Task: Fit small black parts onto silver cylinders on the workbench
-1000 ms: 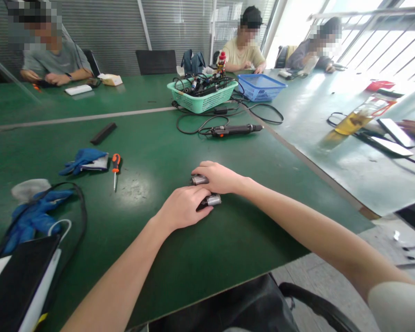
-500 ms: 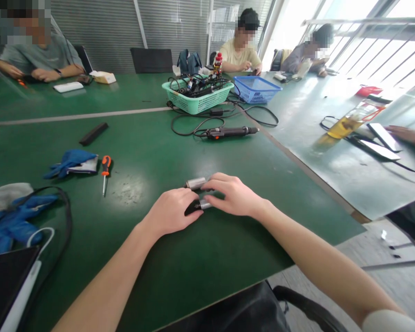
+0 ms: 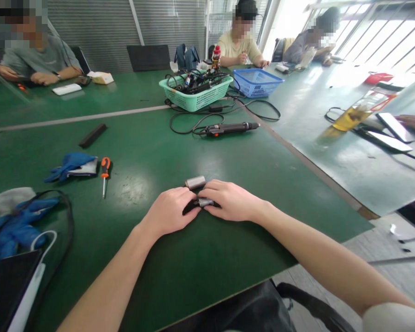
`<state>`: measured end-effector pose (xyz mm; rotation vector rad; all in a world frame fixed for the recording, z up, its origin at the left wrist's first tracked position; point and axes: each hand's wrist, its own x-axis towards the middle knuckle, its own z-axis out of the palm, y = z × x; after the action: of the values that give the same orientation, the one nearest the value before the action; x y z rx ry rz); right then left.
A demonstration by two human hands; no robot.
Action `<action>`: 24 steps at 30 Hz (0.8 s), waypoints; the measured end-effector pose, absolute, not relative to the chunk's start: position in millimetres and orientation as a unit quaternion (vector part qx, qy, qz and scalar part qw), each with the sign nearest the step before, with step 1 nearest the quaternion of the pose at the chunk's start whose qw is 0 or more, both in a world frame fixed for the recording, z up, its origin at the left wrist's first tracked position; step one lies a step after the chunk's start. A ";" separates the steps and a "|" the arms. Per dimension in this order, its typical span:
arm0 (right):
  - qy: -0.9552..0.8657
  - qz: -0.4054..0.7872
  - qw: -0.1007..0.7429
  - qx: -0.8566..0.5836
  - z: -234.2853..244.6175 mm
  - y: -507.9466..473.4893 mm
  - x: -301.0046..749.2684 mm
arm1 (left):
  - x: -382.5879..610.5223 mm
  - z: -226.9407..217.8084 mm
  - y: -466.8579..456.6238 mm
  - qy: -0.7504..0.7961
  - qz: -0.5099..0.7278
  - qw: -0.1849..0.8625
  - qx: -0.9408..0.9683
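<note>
Low over the green table (image 3: 152, 161), both hands meet around a small black and silver cylindrical part (image 3: 205, 202). My left hand (image 3: 174, 207) is closed on its black end, thumb below and fingers above. At the silver end, my right hand (image 3: 230, 200) is closed too, its thumb and fingertips on the metal. Fingers cover much of the part, so its full shape is hidden. Just behind the fingertips lies a separate silver metal cylinder (image 3: 195, 182), which neither hand grips.
An orange-handled screwdriver (image 3: 105, 170) and blue gloves (image 3: 74, 165) lie to the left. Farther back are a black electric screwdriver (image 3: 230, 129) with its cord, a green basket (image 3: 197, 100) full of tools, and a blue basket (image 3: 257, 84). Several people sit around the table.
My right hand has moved slightly down and closed on the silver end of the part. The silver cylinder behind is now uncovered. My left hand keeps its grip.
</note>
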<state>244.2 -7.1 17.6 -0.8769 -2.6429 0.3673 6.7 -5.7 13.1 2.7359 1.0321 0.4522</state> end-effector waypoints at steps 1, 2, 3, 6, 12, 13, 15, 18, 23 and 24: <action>-0.927 0.130 0.166 -0.310 17.3 -7.4 243.9 | 6.6 13.0 -5.8 0.349 0.155 0.091 0.920; -0.926 0.130 0.167 -0.313 17.0 -7.8 243.5 | 6.5 12.9 -6.0 0.349 0.158 0.091 0.919; -0.925 0.131 0.169 -0.316 16.6 -8.1 243.0 | 6.4 12.7 -6.1 0.350 0.159 0.090 0.919; -0.921 0.131 0.176 -0.321 15.6 -8.9 241.3 | 6.1 11.8 -6.1 0.348 0.154 0.086 0.921; -0.919 0.124 0.182 -0.328 13.9 -9.4 237.5 | 6.1 9.3 -5.7 0.343 0.147 0.078 0.924; -0.918 0.123 0.184 -0.328 13.6 -9.3 236.9 | 6.1 9.1 -5.7 0.343 0.148 0.076 0.924; -0.917 0.123 0.187 -0.331 12.7 -9.4 236.2 | 6.0 8.9 -5.7 0.342 0.149 0.073 0.925; -0.913 0.132 0.191 -0.334 11.7 -10.6 235.8 | 5.7 8.9 -5.5 0.340 0.151 0.071 0.925; -0.899 0.123 0.236 -0.347 12.8 -12.6 231.7 | 5.5 7.4 -5.7 0.338 0.156 0.070 0.926; -0.894 0.114 0.251 -0.353 12.8 -11.6 229.8 | 5.5 6.8 -5.9 0.340 0.157 0.069 0.925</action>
<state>229.8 -11.6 12.8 -0.9608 -2.4328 0.3115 5.5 -5.9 6.8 2.7850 1.0223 0.4718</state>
